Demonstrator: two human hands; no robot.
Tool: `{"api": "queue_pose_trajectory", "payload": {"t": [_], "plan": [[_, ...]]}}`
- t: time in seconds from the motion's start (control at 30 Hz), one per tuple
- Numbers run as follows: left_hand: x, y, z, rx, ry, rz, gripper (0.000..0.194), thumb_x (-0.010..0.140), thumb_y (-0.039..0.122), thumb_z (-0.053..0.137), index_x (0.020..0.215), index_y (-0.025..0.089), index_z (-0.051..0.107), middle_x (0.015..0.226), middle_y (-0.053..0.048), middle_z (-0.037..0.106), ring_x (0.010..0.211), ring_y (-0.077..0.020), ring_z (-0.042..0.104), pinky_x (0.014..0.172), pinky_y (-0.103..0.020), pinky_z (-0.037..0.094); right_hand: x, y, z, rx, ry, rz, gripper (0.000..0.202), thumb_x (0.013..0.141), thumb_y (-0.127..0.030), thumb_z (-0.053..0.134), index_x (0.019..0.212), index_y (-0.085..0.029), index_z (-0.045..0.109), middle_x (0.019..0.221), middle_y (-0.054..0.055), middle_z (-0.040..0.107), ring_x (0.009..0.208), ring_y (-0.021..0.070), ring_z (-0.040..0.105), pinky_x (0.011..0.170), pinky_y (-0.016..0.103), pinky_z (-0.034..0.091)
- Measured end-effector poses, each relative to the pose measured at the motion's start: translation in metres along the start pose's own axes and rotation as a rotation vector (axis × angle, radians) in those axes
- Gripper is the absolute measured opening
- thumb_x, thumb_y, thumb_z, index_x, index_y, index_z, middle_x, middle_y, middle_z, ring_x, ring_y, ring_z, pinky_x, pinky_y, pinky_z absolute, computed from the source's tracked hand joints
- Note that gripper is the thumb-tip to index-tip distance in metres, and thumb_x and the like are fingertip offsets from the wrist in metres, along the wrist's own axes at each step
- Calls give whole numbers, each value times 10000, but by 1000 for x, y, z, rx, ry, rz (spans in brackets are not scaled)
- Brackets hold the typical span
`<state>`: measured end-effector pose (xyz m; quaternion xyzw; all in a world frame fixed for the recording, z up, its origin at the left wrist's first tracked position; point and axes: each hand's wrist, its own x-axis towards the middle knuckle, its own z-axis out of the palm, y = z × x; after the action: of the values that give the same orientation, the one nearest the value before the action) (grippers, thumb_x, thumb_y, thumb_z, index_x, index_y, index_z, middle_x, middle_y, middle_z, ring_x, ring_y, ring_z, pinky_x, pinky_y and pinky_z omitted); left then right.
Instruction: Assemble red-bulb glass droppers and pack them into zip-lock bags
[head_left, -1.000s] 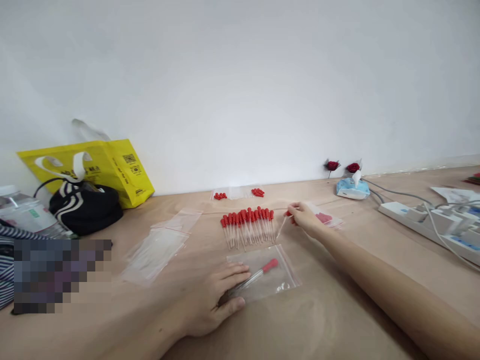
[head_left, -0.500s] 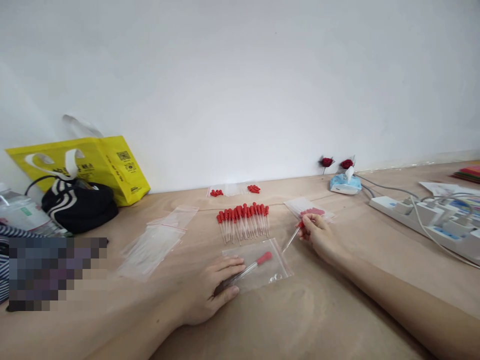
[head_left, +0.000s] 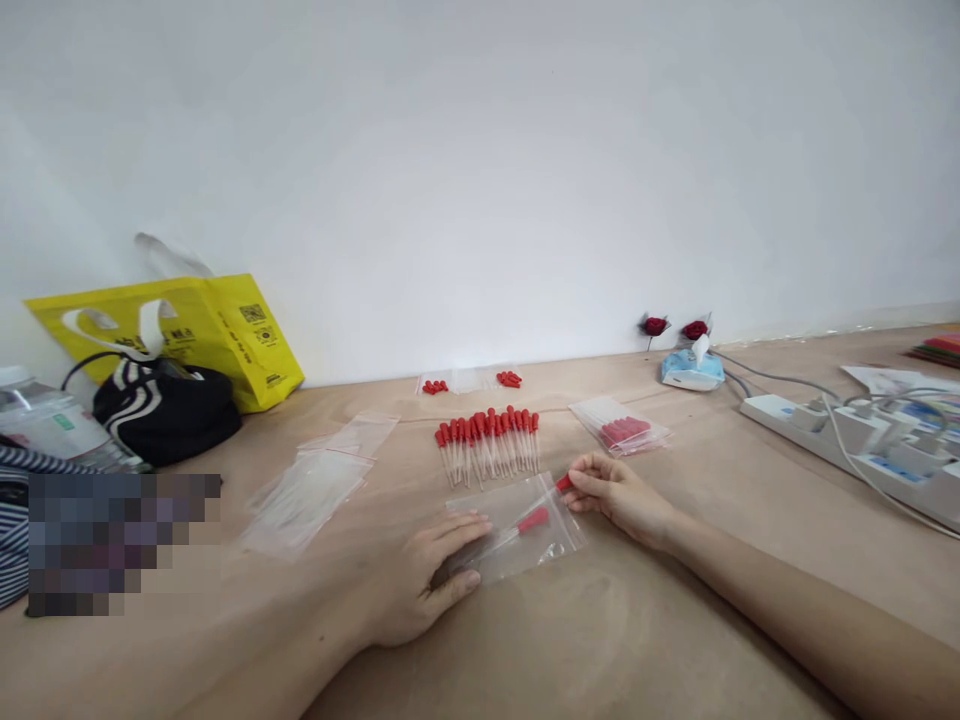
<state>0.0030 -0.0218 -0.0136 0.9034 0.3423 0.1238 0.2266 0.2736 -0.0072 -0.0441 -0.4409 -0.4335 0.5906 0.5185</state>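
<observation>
A clear zip bag lies flat on the table, with one red-bulbed dropper inside. Over the bag's left end rests my left hand, fingers stretched out and thumb apart, pressing it down. At the bag's right edge, by its mouth, my right hand pinches a second dropper by its red bulb; its glass tube points into the bag and is hard to make out. Just beyond the bag, several red-topped droppers lie side by side in a row.
Flat clear bags are stacked at left. A filled bag with red bulbs lies at right; smaller red pieces sit near the wall. A yellow bag, a black pouch, tissues and a power strip stand around.
My right hand has moved left and nearer with the dropper, from beside the filled bag to the zip bag's mouth. My left hand stays on the bag.
</observation>
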Motion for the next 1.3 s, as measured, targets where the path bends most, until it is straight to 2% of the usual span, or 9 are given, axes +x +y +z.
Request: {"api": "queue_pose_trajectory", "payload": {"t": [0.1, 0.27, 0.5, 0.7, 0.77, 0.93, 1.03, 1.13, 1.3], "plan": [[0, 4, -2, 13, 3, -35, 419, 822, 338, 463, 1236, 292, 422, 1287, -16, 461, 1176, -228, 406, 989, -427, 316, -2, -3, 0, -180, -128, 11, 322, 549, -383, 726, 664, -151, 533, 550, -39, 537, 461, 59, 468, 448, 193, 389], [0, 7, -3, 37, -29, -59, 414, 824, 321, 454, 1234, 269, 426, 1293, -29, 453, 1180, -223, 399, 991, -432, 310, -2, -3, 5, -323, -204, 4, 328, 561, -415, 700, 706, -157, 560, 556, -51, 525, 385, 29, 333, 341, 164, 224], [1, 4, -2, 44, -23, -22, 405, 838, 325, 439, 1240, 279, 414, 1297, -26, 446, 1189, -212, 388, 992, -426, 307, 8, 6, 11, -374, -286, -46, 340, 638, -485, 620, 680, -159, 534, 519, -51, 505, 418, 51, 350, 421, 187, 242], [0, 3, -1, 57, -46, -40, 410, 844, 334, 429, 1248, 269, 402, 1313, -26, 426, 1202, -206, 372, 1002, -416, 297, 6, -2, 4, -517, -492, -52, 406, 710, -487, 536, 495, -143, 509, 465, -35, 466, 420, 53, 330, 445, 202, 246], [0, 3, -1, 51, -53, -46, 408, 844, 335, 430, 1245, 261, 409, 1315, -30, 423, 1210, -209, 361, 1007, -421, 288, 12, -9, 0, -537, -403, -13, 350, 696, -447, 558, 520, -146, 525, 456, -46, 456, 387, 44, 299, 414, 198, 227], [1, 3, -2, 45, -73, -31, 386, 848, 332, 424, 1227, 263, 438, 1318, -25, 419, 1212, -210, 359, 1009, -417, 289, 58, -21, -6, -706, 184, -72, 121, 695, -246, 547, 633, -146, 574, 501, -44, 493, 398, 56, 368, 409, 186, 273], [2, 2, -3, 52, -84, -27, 382, 854, 333, 412, 1230, 266, 438, 1327, -23, 407, 1220, -207, 349, 1014, -414, 283, 95, -19, -2, -741, 270, -70, 132, 718, -234, 513, 736, -154, 617, 526, -22, 535, 437, 83, 437, 446, 197, 314], [1, 1, -2, 54, -84, -25, 387, 858, 343, 406, 1238, 274, 428, 1328, -20, 405, 1225, -206, 340, 1017, -420, 276, 123, -14, 4, -776, 323, -62, 109, 690, -237, 553, 673, -164, 632, 548, 5, 572, 524, 118, 509, 497, 209, 343], [0, -1, 0, 48, -80, -17, 388, 858, 348, 407, 1239, 276, 424, 1323, -20, 412, 1224, -207, 340, 1019, -427, 270, 141, -8, 6, -760, 374, -49, 109, 632, -229, 618, 553, -163, 584, 503, 8, 568, 517, 128, 522, 493, 213, 354]]}}
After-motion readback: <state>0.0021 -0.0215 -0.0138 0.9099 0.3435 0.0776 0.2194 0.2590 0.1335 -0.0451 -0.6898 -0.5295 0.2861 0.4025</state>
